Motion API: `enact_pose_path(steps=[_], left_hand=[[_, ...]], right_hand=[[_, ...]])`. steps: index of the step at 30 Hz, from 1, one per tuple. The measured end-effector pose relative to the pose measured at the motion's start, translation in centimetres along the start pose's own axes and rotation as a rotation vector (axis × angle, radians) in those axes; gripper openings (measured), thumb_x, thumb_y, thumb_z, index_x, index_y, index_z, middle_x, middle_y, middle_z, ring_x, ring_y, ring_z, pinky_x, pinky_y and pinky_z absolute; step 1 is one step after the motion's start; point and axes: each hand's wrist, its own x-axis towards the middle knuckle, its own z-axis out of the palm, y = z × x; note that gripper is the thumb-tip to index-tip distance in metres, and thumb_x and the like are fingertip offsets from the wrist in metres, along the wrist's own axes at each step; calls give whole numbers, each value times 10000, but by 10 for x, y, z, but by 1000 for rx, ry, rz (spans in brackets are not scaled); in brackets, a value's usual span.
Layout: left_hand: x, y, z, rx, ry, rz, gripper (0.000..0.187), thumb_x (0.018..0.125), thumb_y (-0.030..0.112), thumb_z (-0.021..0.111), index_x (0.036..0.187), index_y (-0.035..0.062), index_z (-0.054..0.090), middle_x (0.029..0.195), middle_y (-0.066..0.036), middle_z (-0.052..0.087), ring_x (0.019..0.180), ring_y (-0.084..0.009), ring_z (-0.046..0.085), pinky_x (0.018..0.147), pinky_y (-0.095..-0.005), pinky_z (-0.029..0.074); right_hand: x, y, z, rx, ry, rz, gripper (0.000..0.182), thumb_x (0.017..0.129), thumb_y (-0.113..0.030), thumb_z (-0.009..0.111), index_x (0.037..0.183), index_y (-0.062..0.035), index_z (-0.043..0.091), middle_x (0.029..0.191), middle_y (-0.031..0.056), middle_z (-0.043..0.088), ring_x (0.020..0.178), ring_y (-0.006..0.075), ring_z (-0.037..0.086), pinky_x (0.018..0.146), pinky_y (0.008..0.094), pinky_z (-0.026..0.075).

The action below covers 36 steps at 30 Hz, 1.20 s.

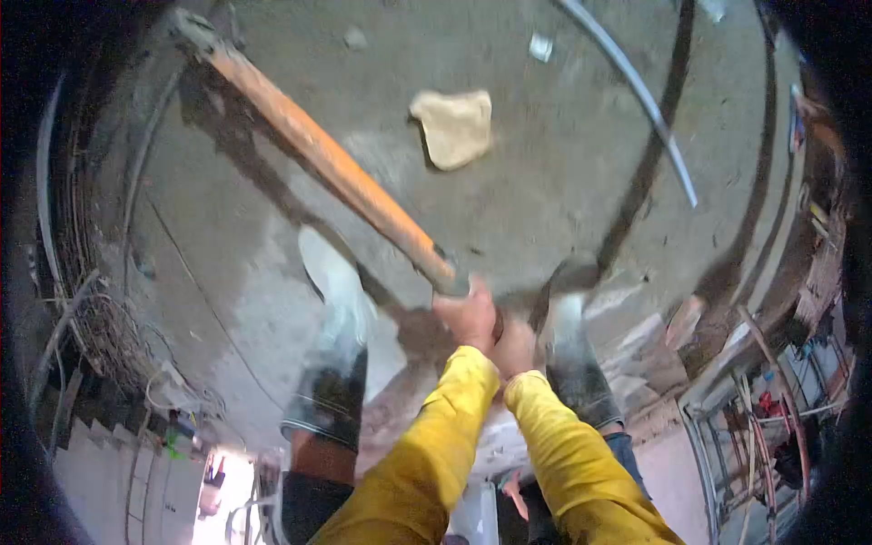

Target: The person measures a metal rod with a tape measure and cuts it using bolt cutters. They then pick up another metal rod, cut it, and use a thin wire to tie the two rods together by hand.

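Both my hands grip the lower end of a long tool with an orange shaft [336,168]. Its far end, at the upper left, carries a small grey-brown head that is too blurred to make out. My left hand [468,313] is closed round the dark grip just below the orange part. Close beside it and nearer my body, my right hand [516,347] is also closed on the handle, most of which is hidden there. The shaft slants up and left above the wet grey floor [545,209]. A flat beige piece [457,130] lies on the floor beyond my hands.
My white boots [336,272] stand apart on either side. A pale pipe [636,86] curves across the upper right. Wires and cables [109,336] tangle at the left. Broken slabs [636,354] lie right of my right leg, near metal rods and frames [758,427].
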Motion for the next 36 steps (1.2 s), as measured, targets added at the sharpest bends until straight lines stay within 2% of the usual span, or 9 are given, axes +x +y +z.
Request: enact_pose_path(steps=[1,3,12,18,22,25,28,30,36], left_hand=[[-17,3,0,326,121,36,380,722,109,665,990,-115,514,885,-181,614,780,-279,598,728,-361,471],[-13,24,-4,-56,-181,-130,402,734,137,669,1004,-114,507,921,-208,614,788,-283,586,743,-379,460],[-43,85,-83,-279,-305,-256,177,720,-15,615,848,-9,493,658,-12,512,445,-78,451,375,-242,350],[-53,161,-183,-231,-487,-305,142,748,-25,588,849,6,493,700,-66,536,477,-137,496,436,-280,428],[-51,232,-252,-287,-598,-482,122,755,-4,575,779,46,465,664,-61,513,490,-143,491,459,-299,436],[-35,266,-305,-358,-622,-615,142,754,-9,619,799,55,500,633,-25,470,503,-123,479,472,-281,428],[-16,286,-356,-312,-612,-941,144,756,24,630,798,70,500,625,-22,468,503,-126,480,477,-274,427],[-9,303,-375,-314,-654,-843,144,757,34,631,790,73,496,619,-19,472,502,-129,484,482,-267,426],[-21,320,-418,-157,-677,-877,138,745,72,644,790,66,514,583,-21,518,485,-122,498,456,-245,389]], right_hand=[[-6,12,-1,-46,-13,10,228,681,-237,681,800,-50,632,794,202,626,757,392,603,664,477,477],[-3,-3,-17,-76,-25,41,227,675,-229,682,773,-34,619,782,216,620,757,407,597,663,479,473],[-88,-46,-48,-2,-238,37,134,720,-126,588,795,-17,567,729,249,593,740,430,584,670,513,459],[-173,-121,-89,169,-281,-220,116,749,-118,550,783,-9,532,758,254,586,692,442,574,582,516,440],[-224,-208,-136,288,-519,59,372,786,-250,627,1012,12,490,828,268,579,781,444,577,658,466,474],[-253,-254,-149,357,-532,-157,524,789,-356,653,1095,7,432,781,251,579,750,455,575,669,456,481],[-265,-303,-162,388,-663,-109,482,780,-416,668,1004,-23,500,721,187,585,682,406,593,617,450,476],[-255,-323,-168,154,-1011,-230,425,774,-446,673,876,-53,546,695,134,587,657,337,609,586,416,466],[-219,-376,-167,376,-657,-60,159,848,-170,644,811,-26,590,705,18,613,648,70,546,581,245,432]])
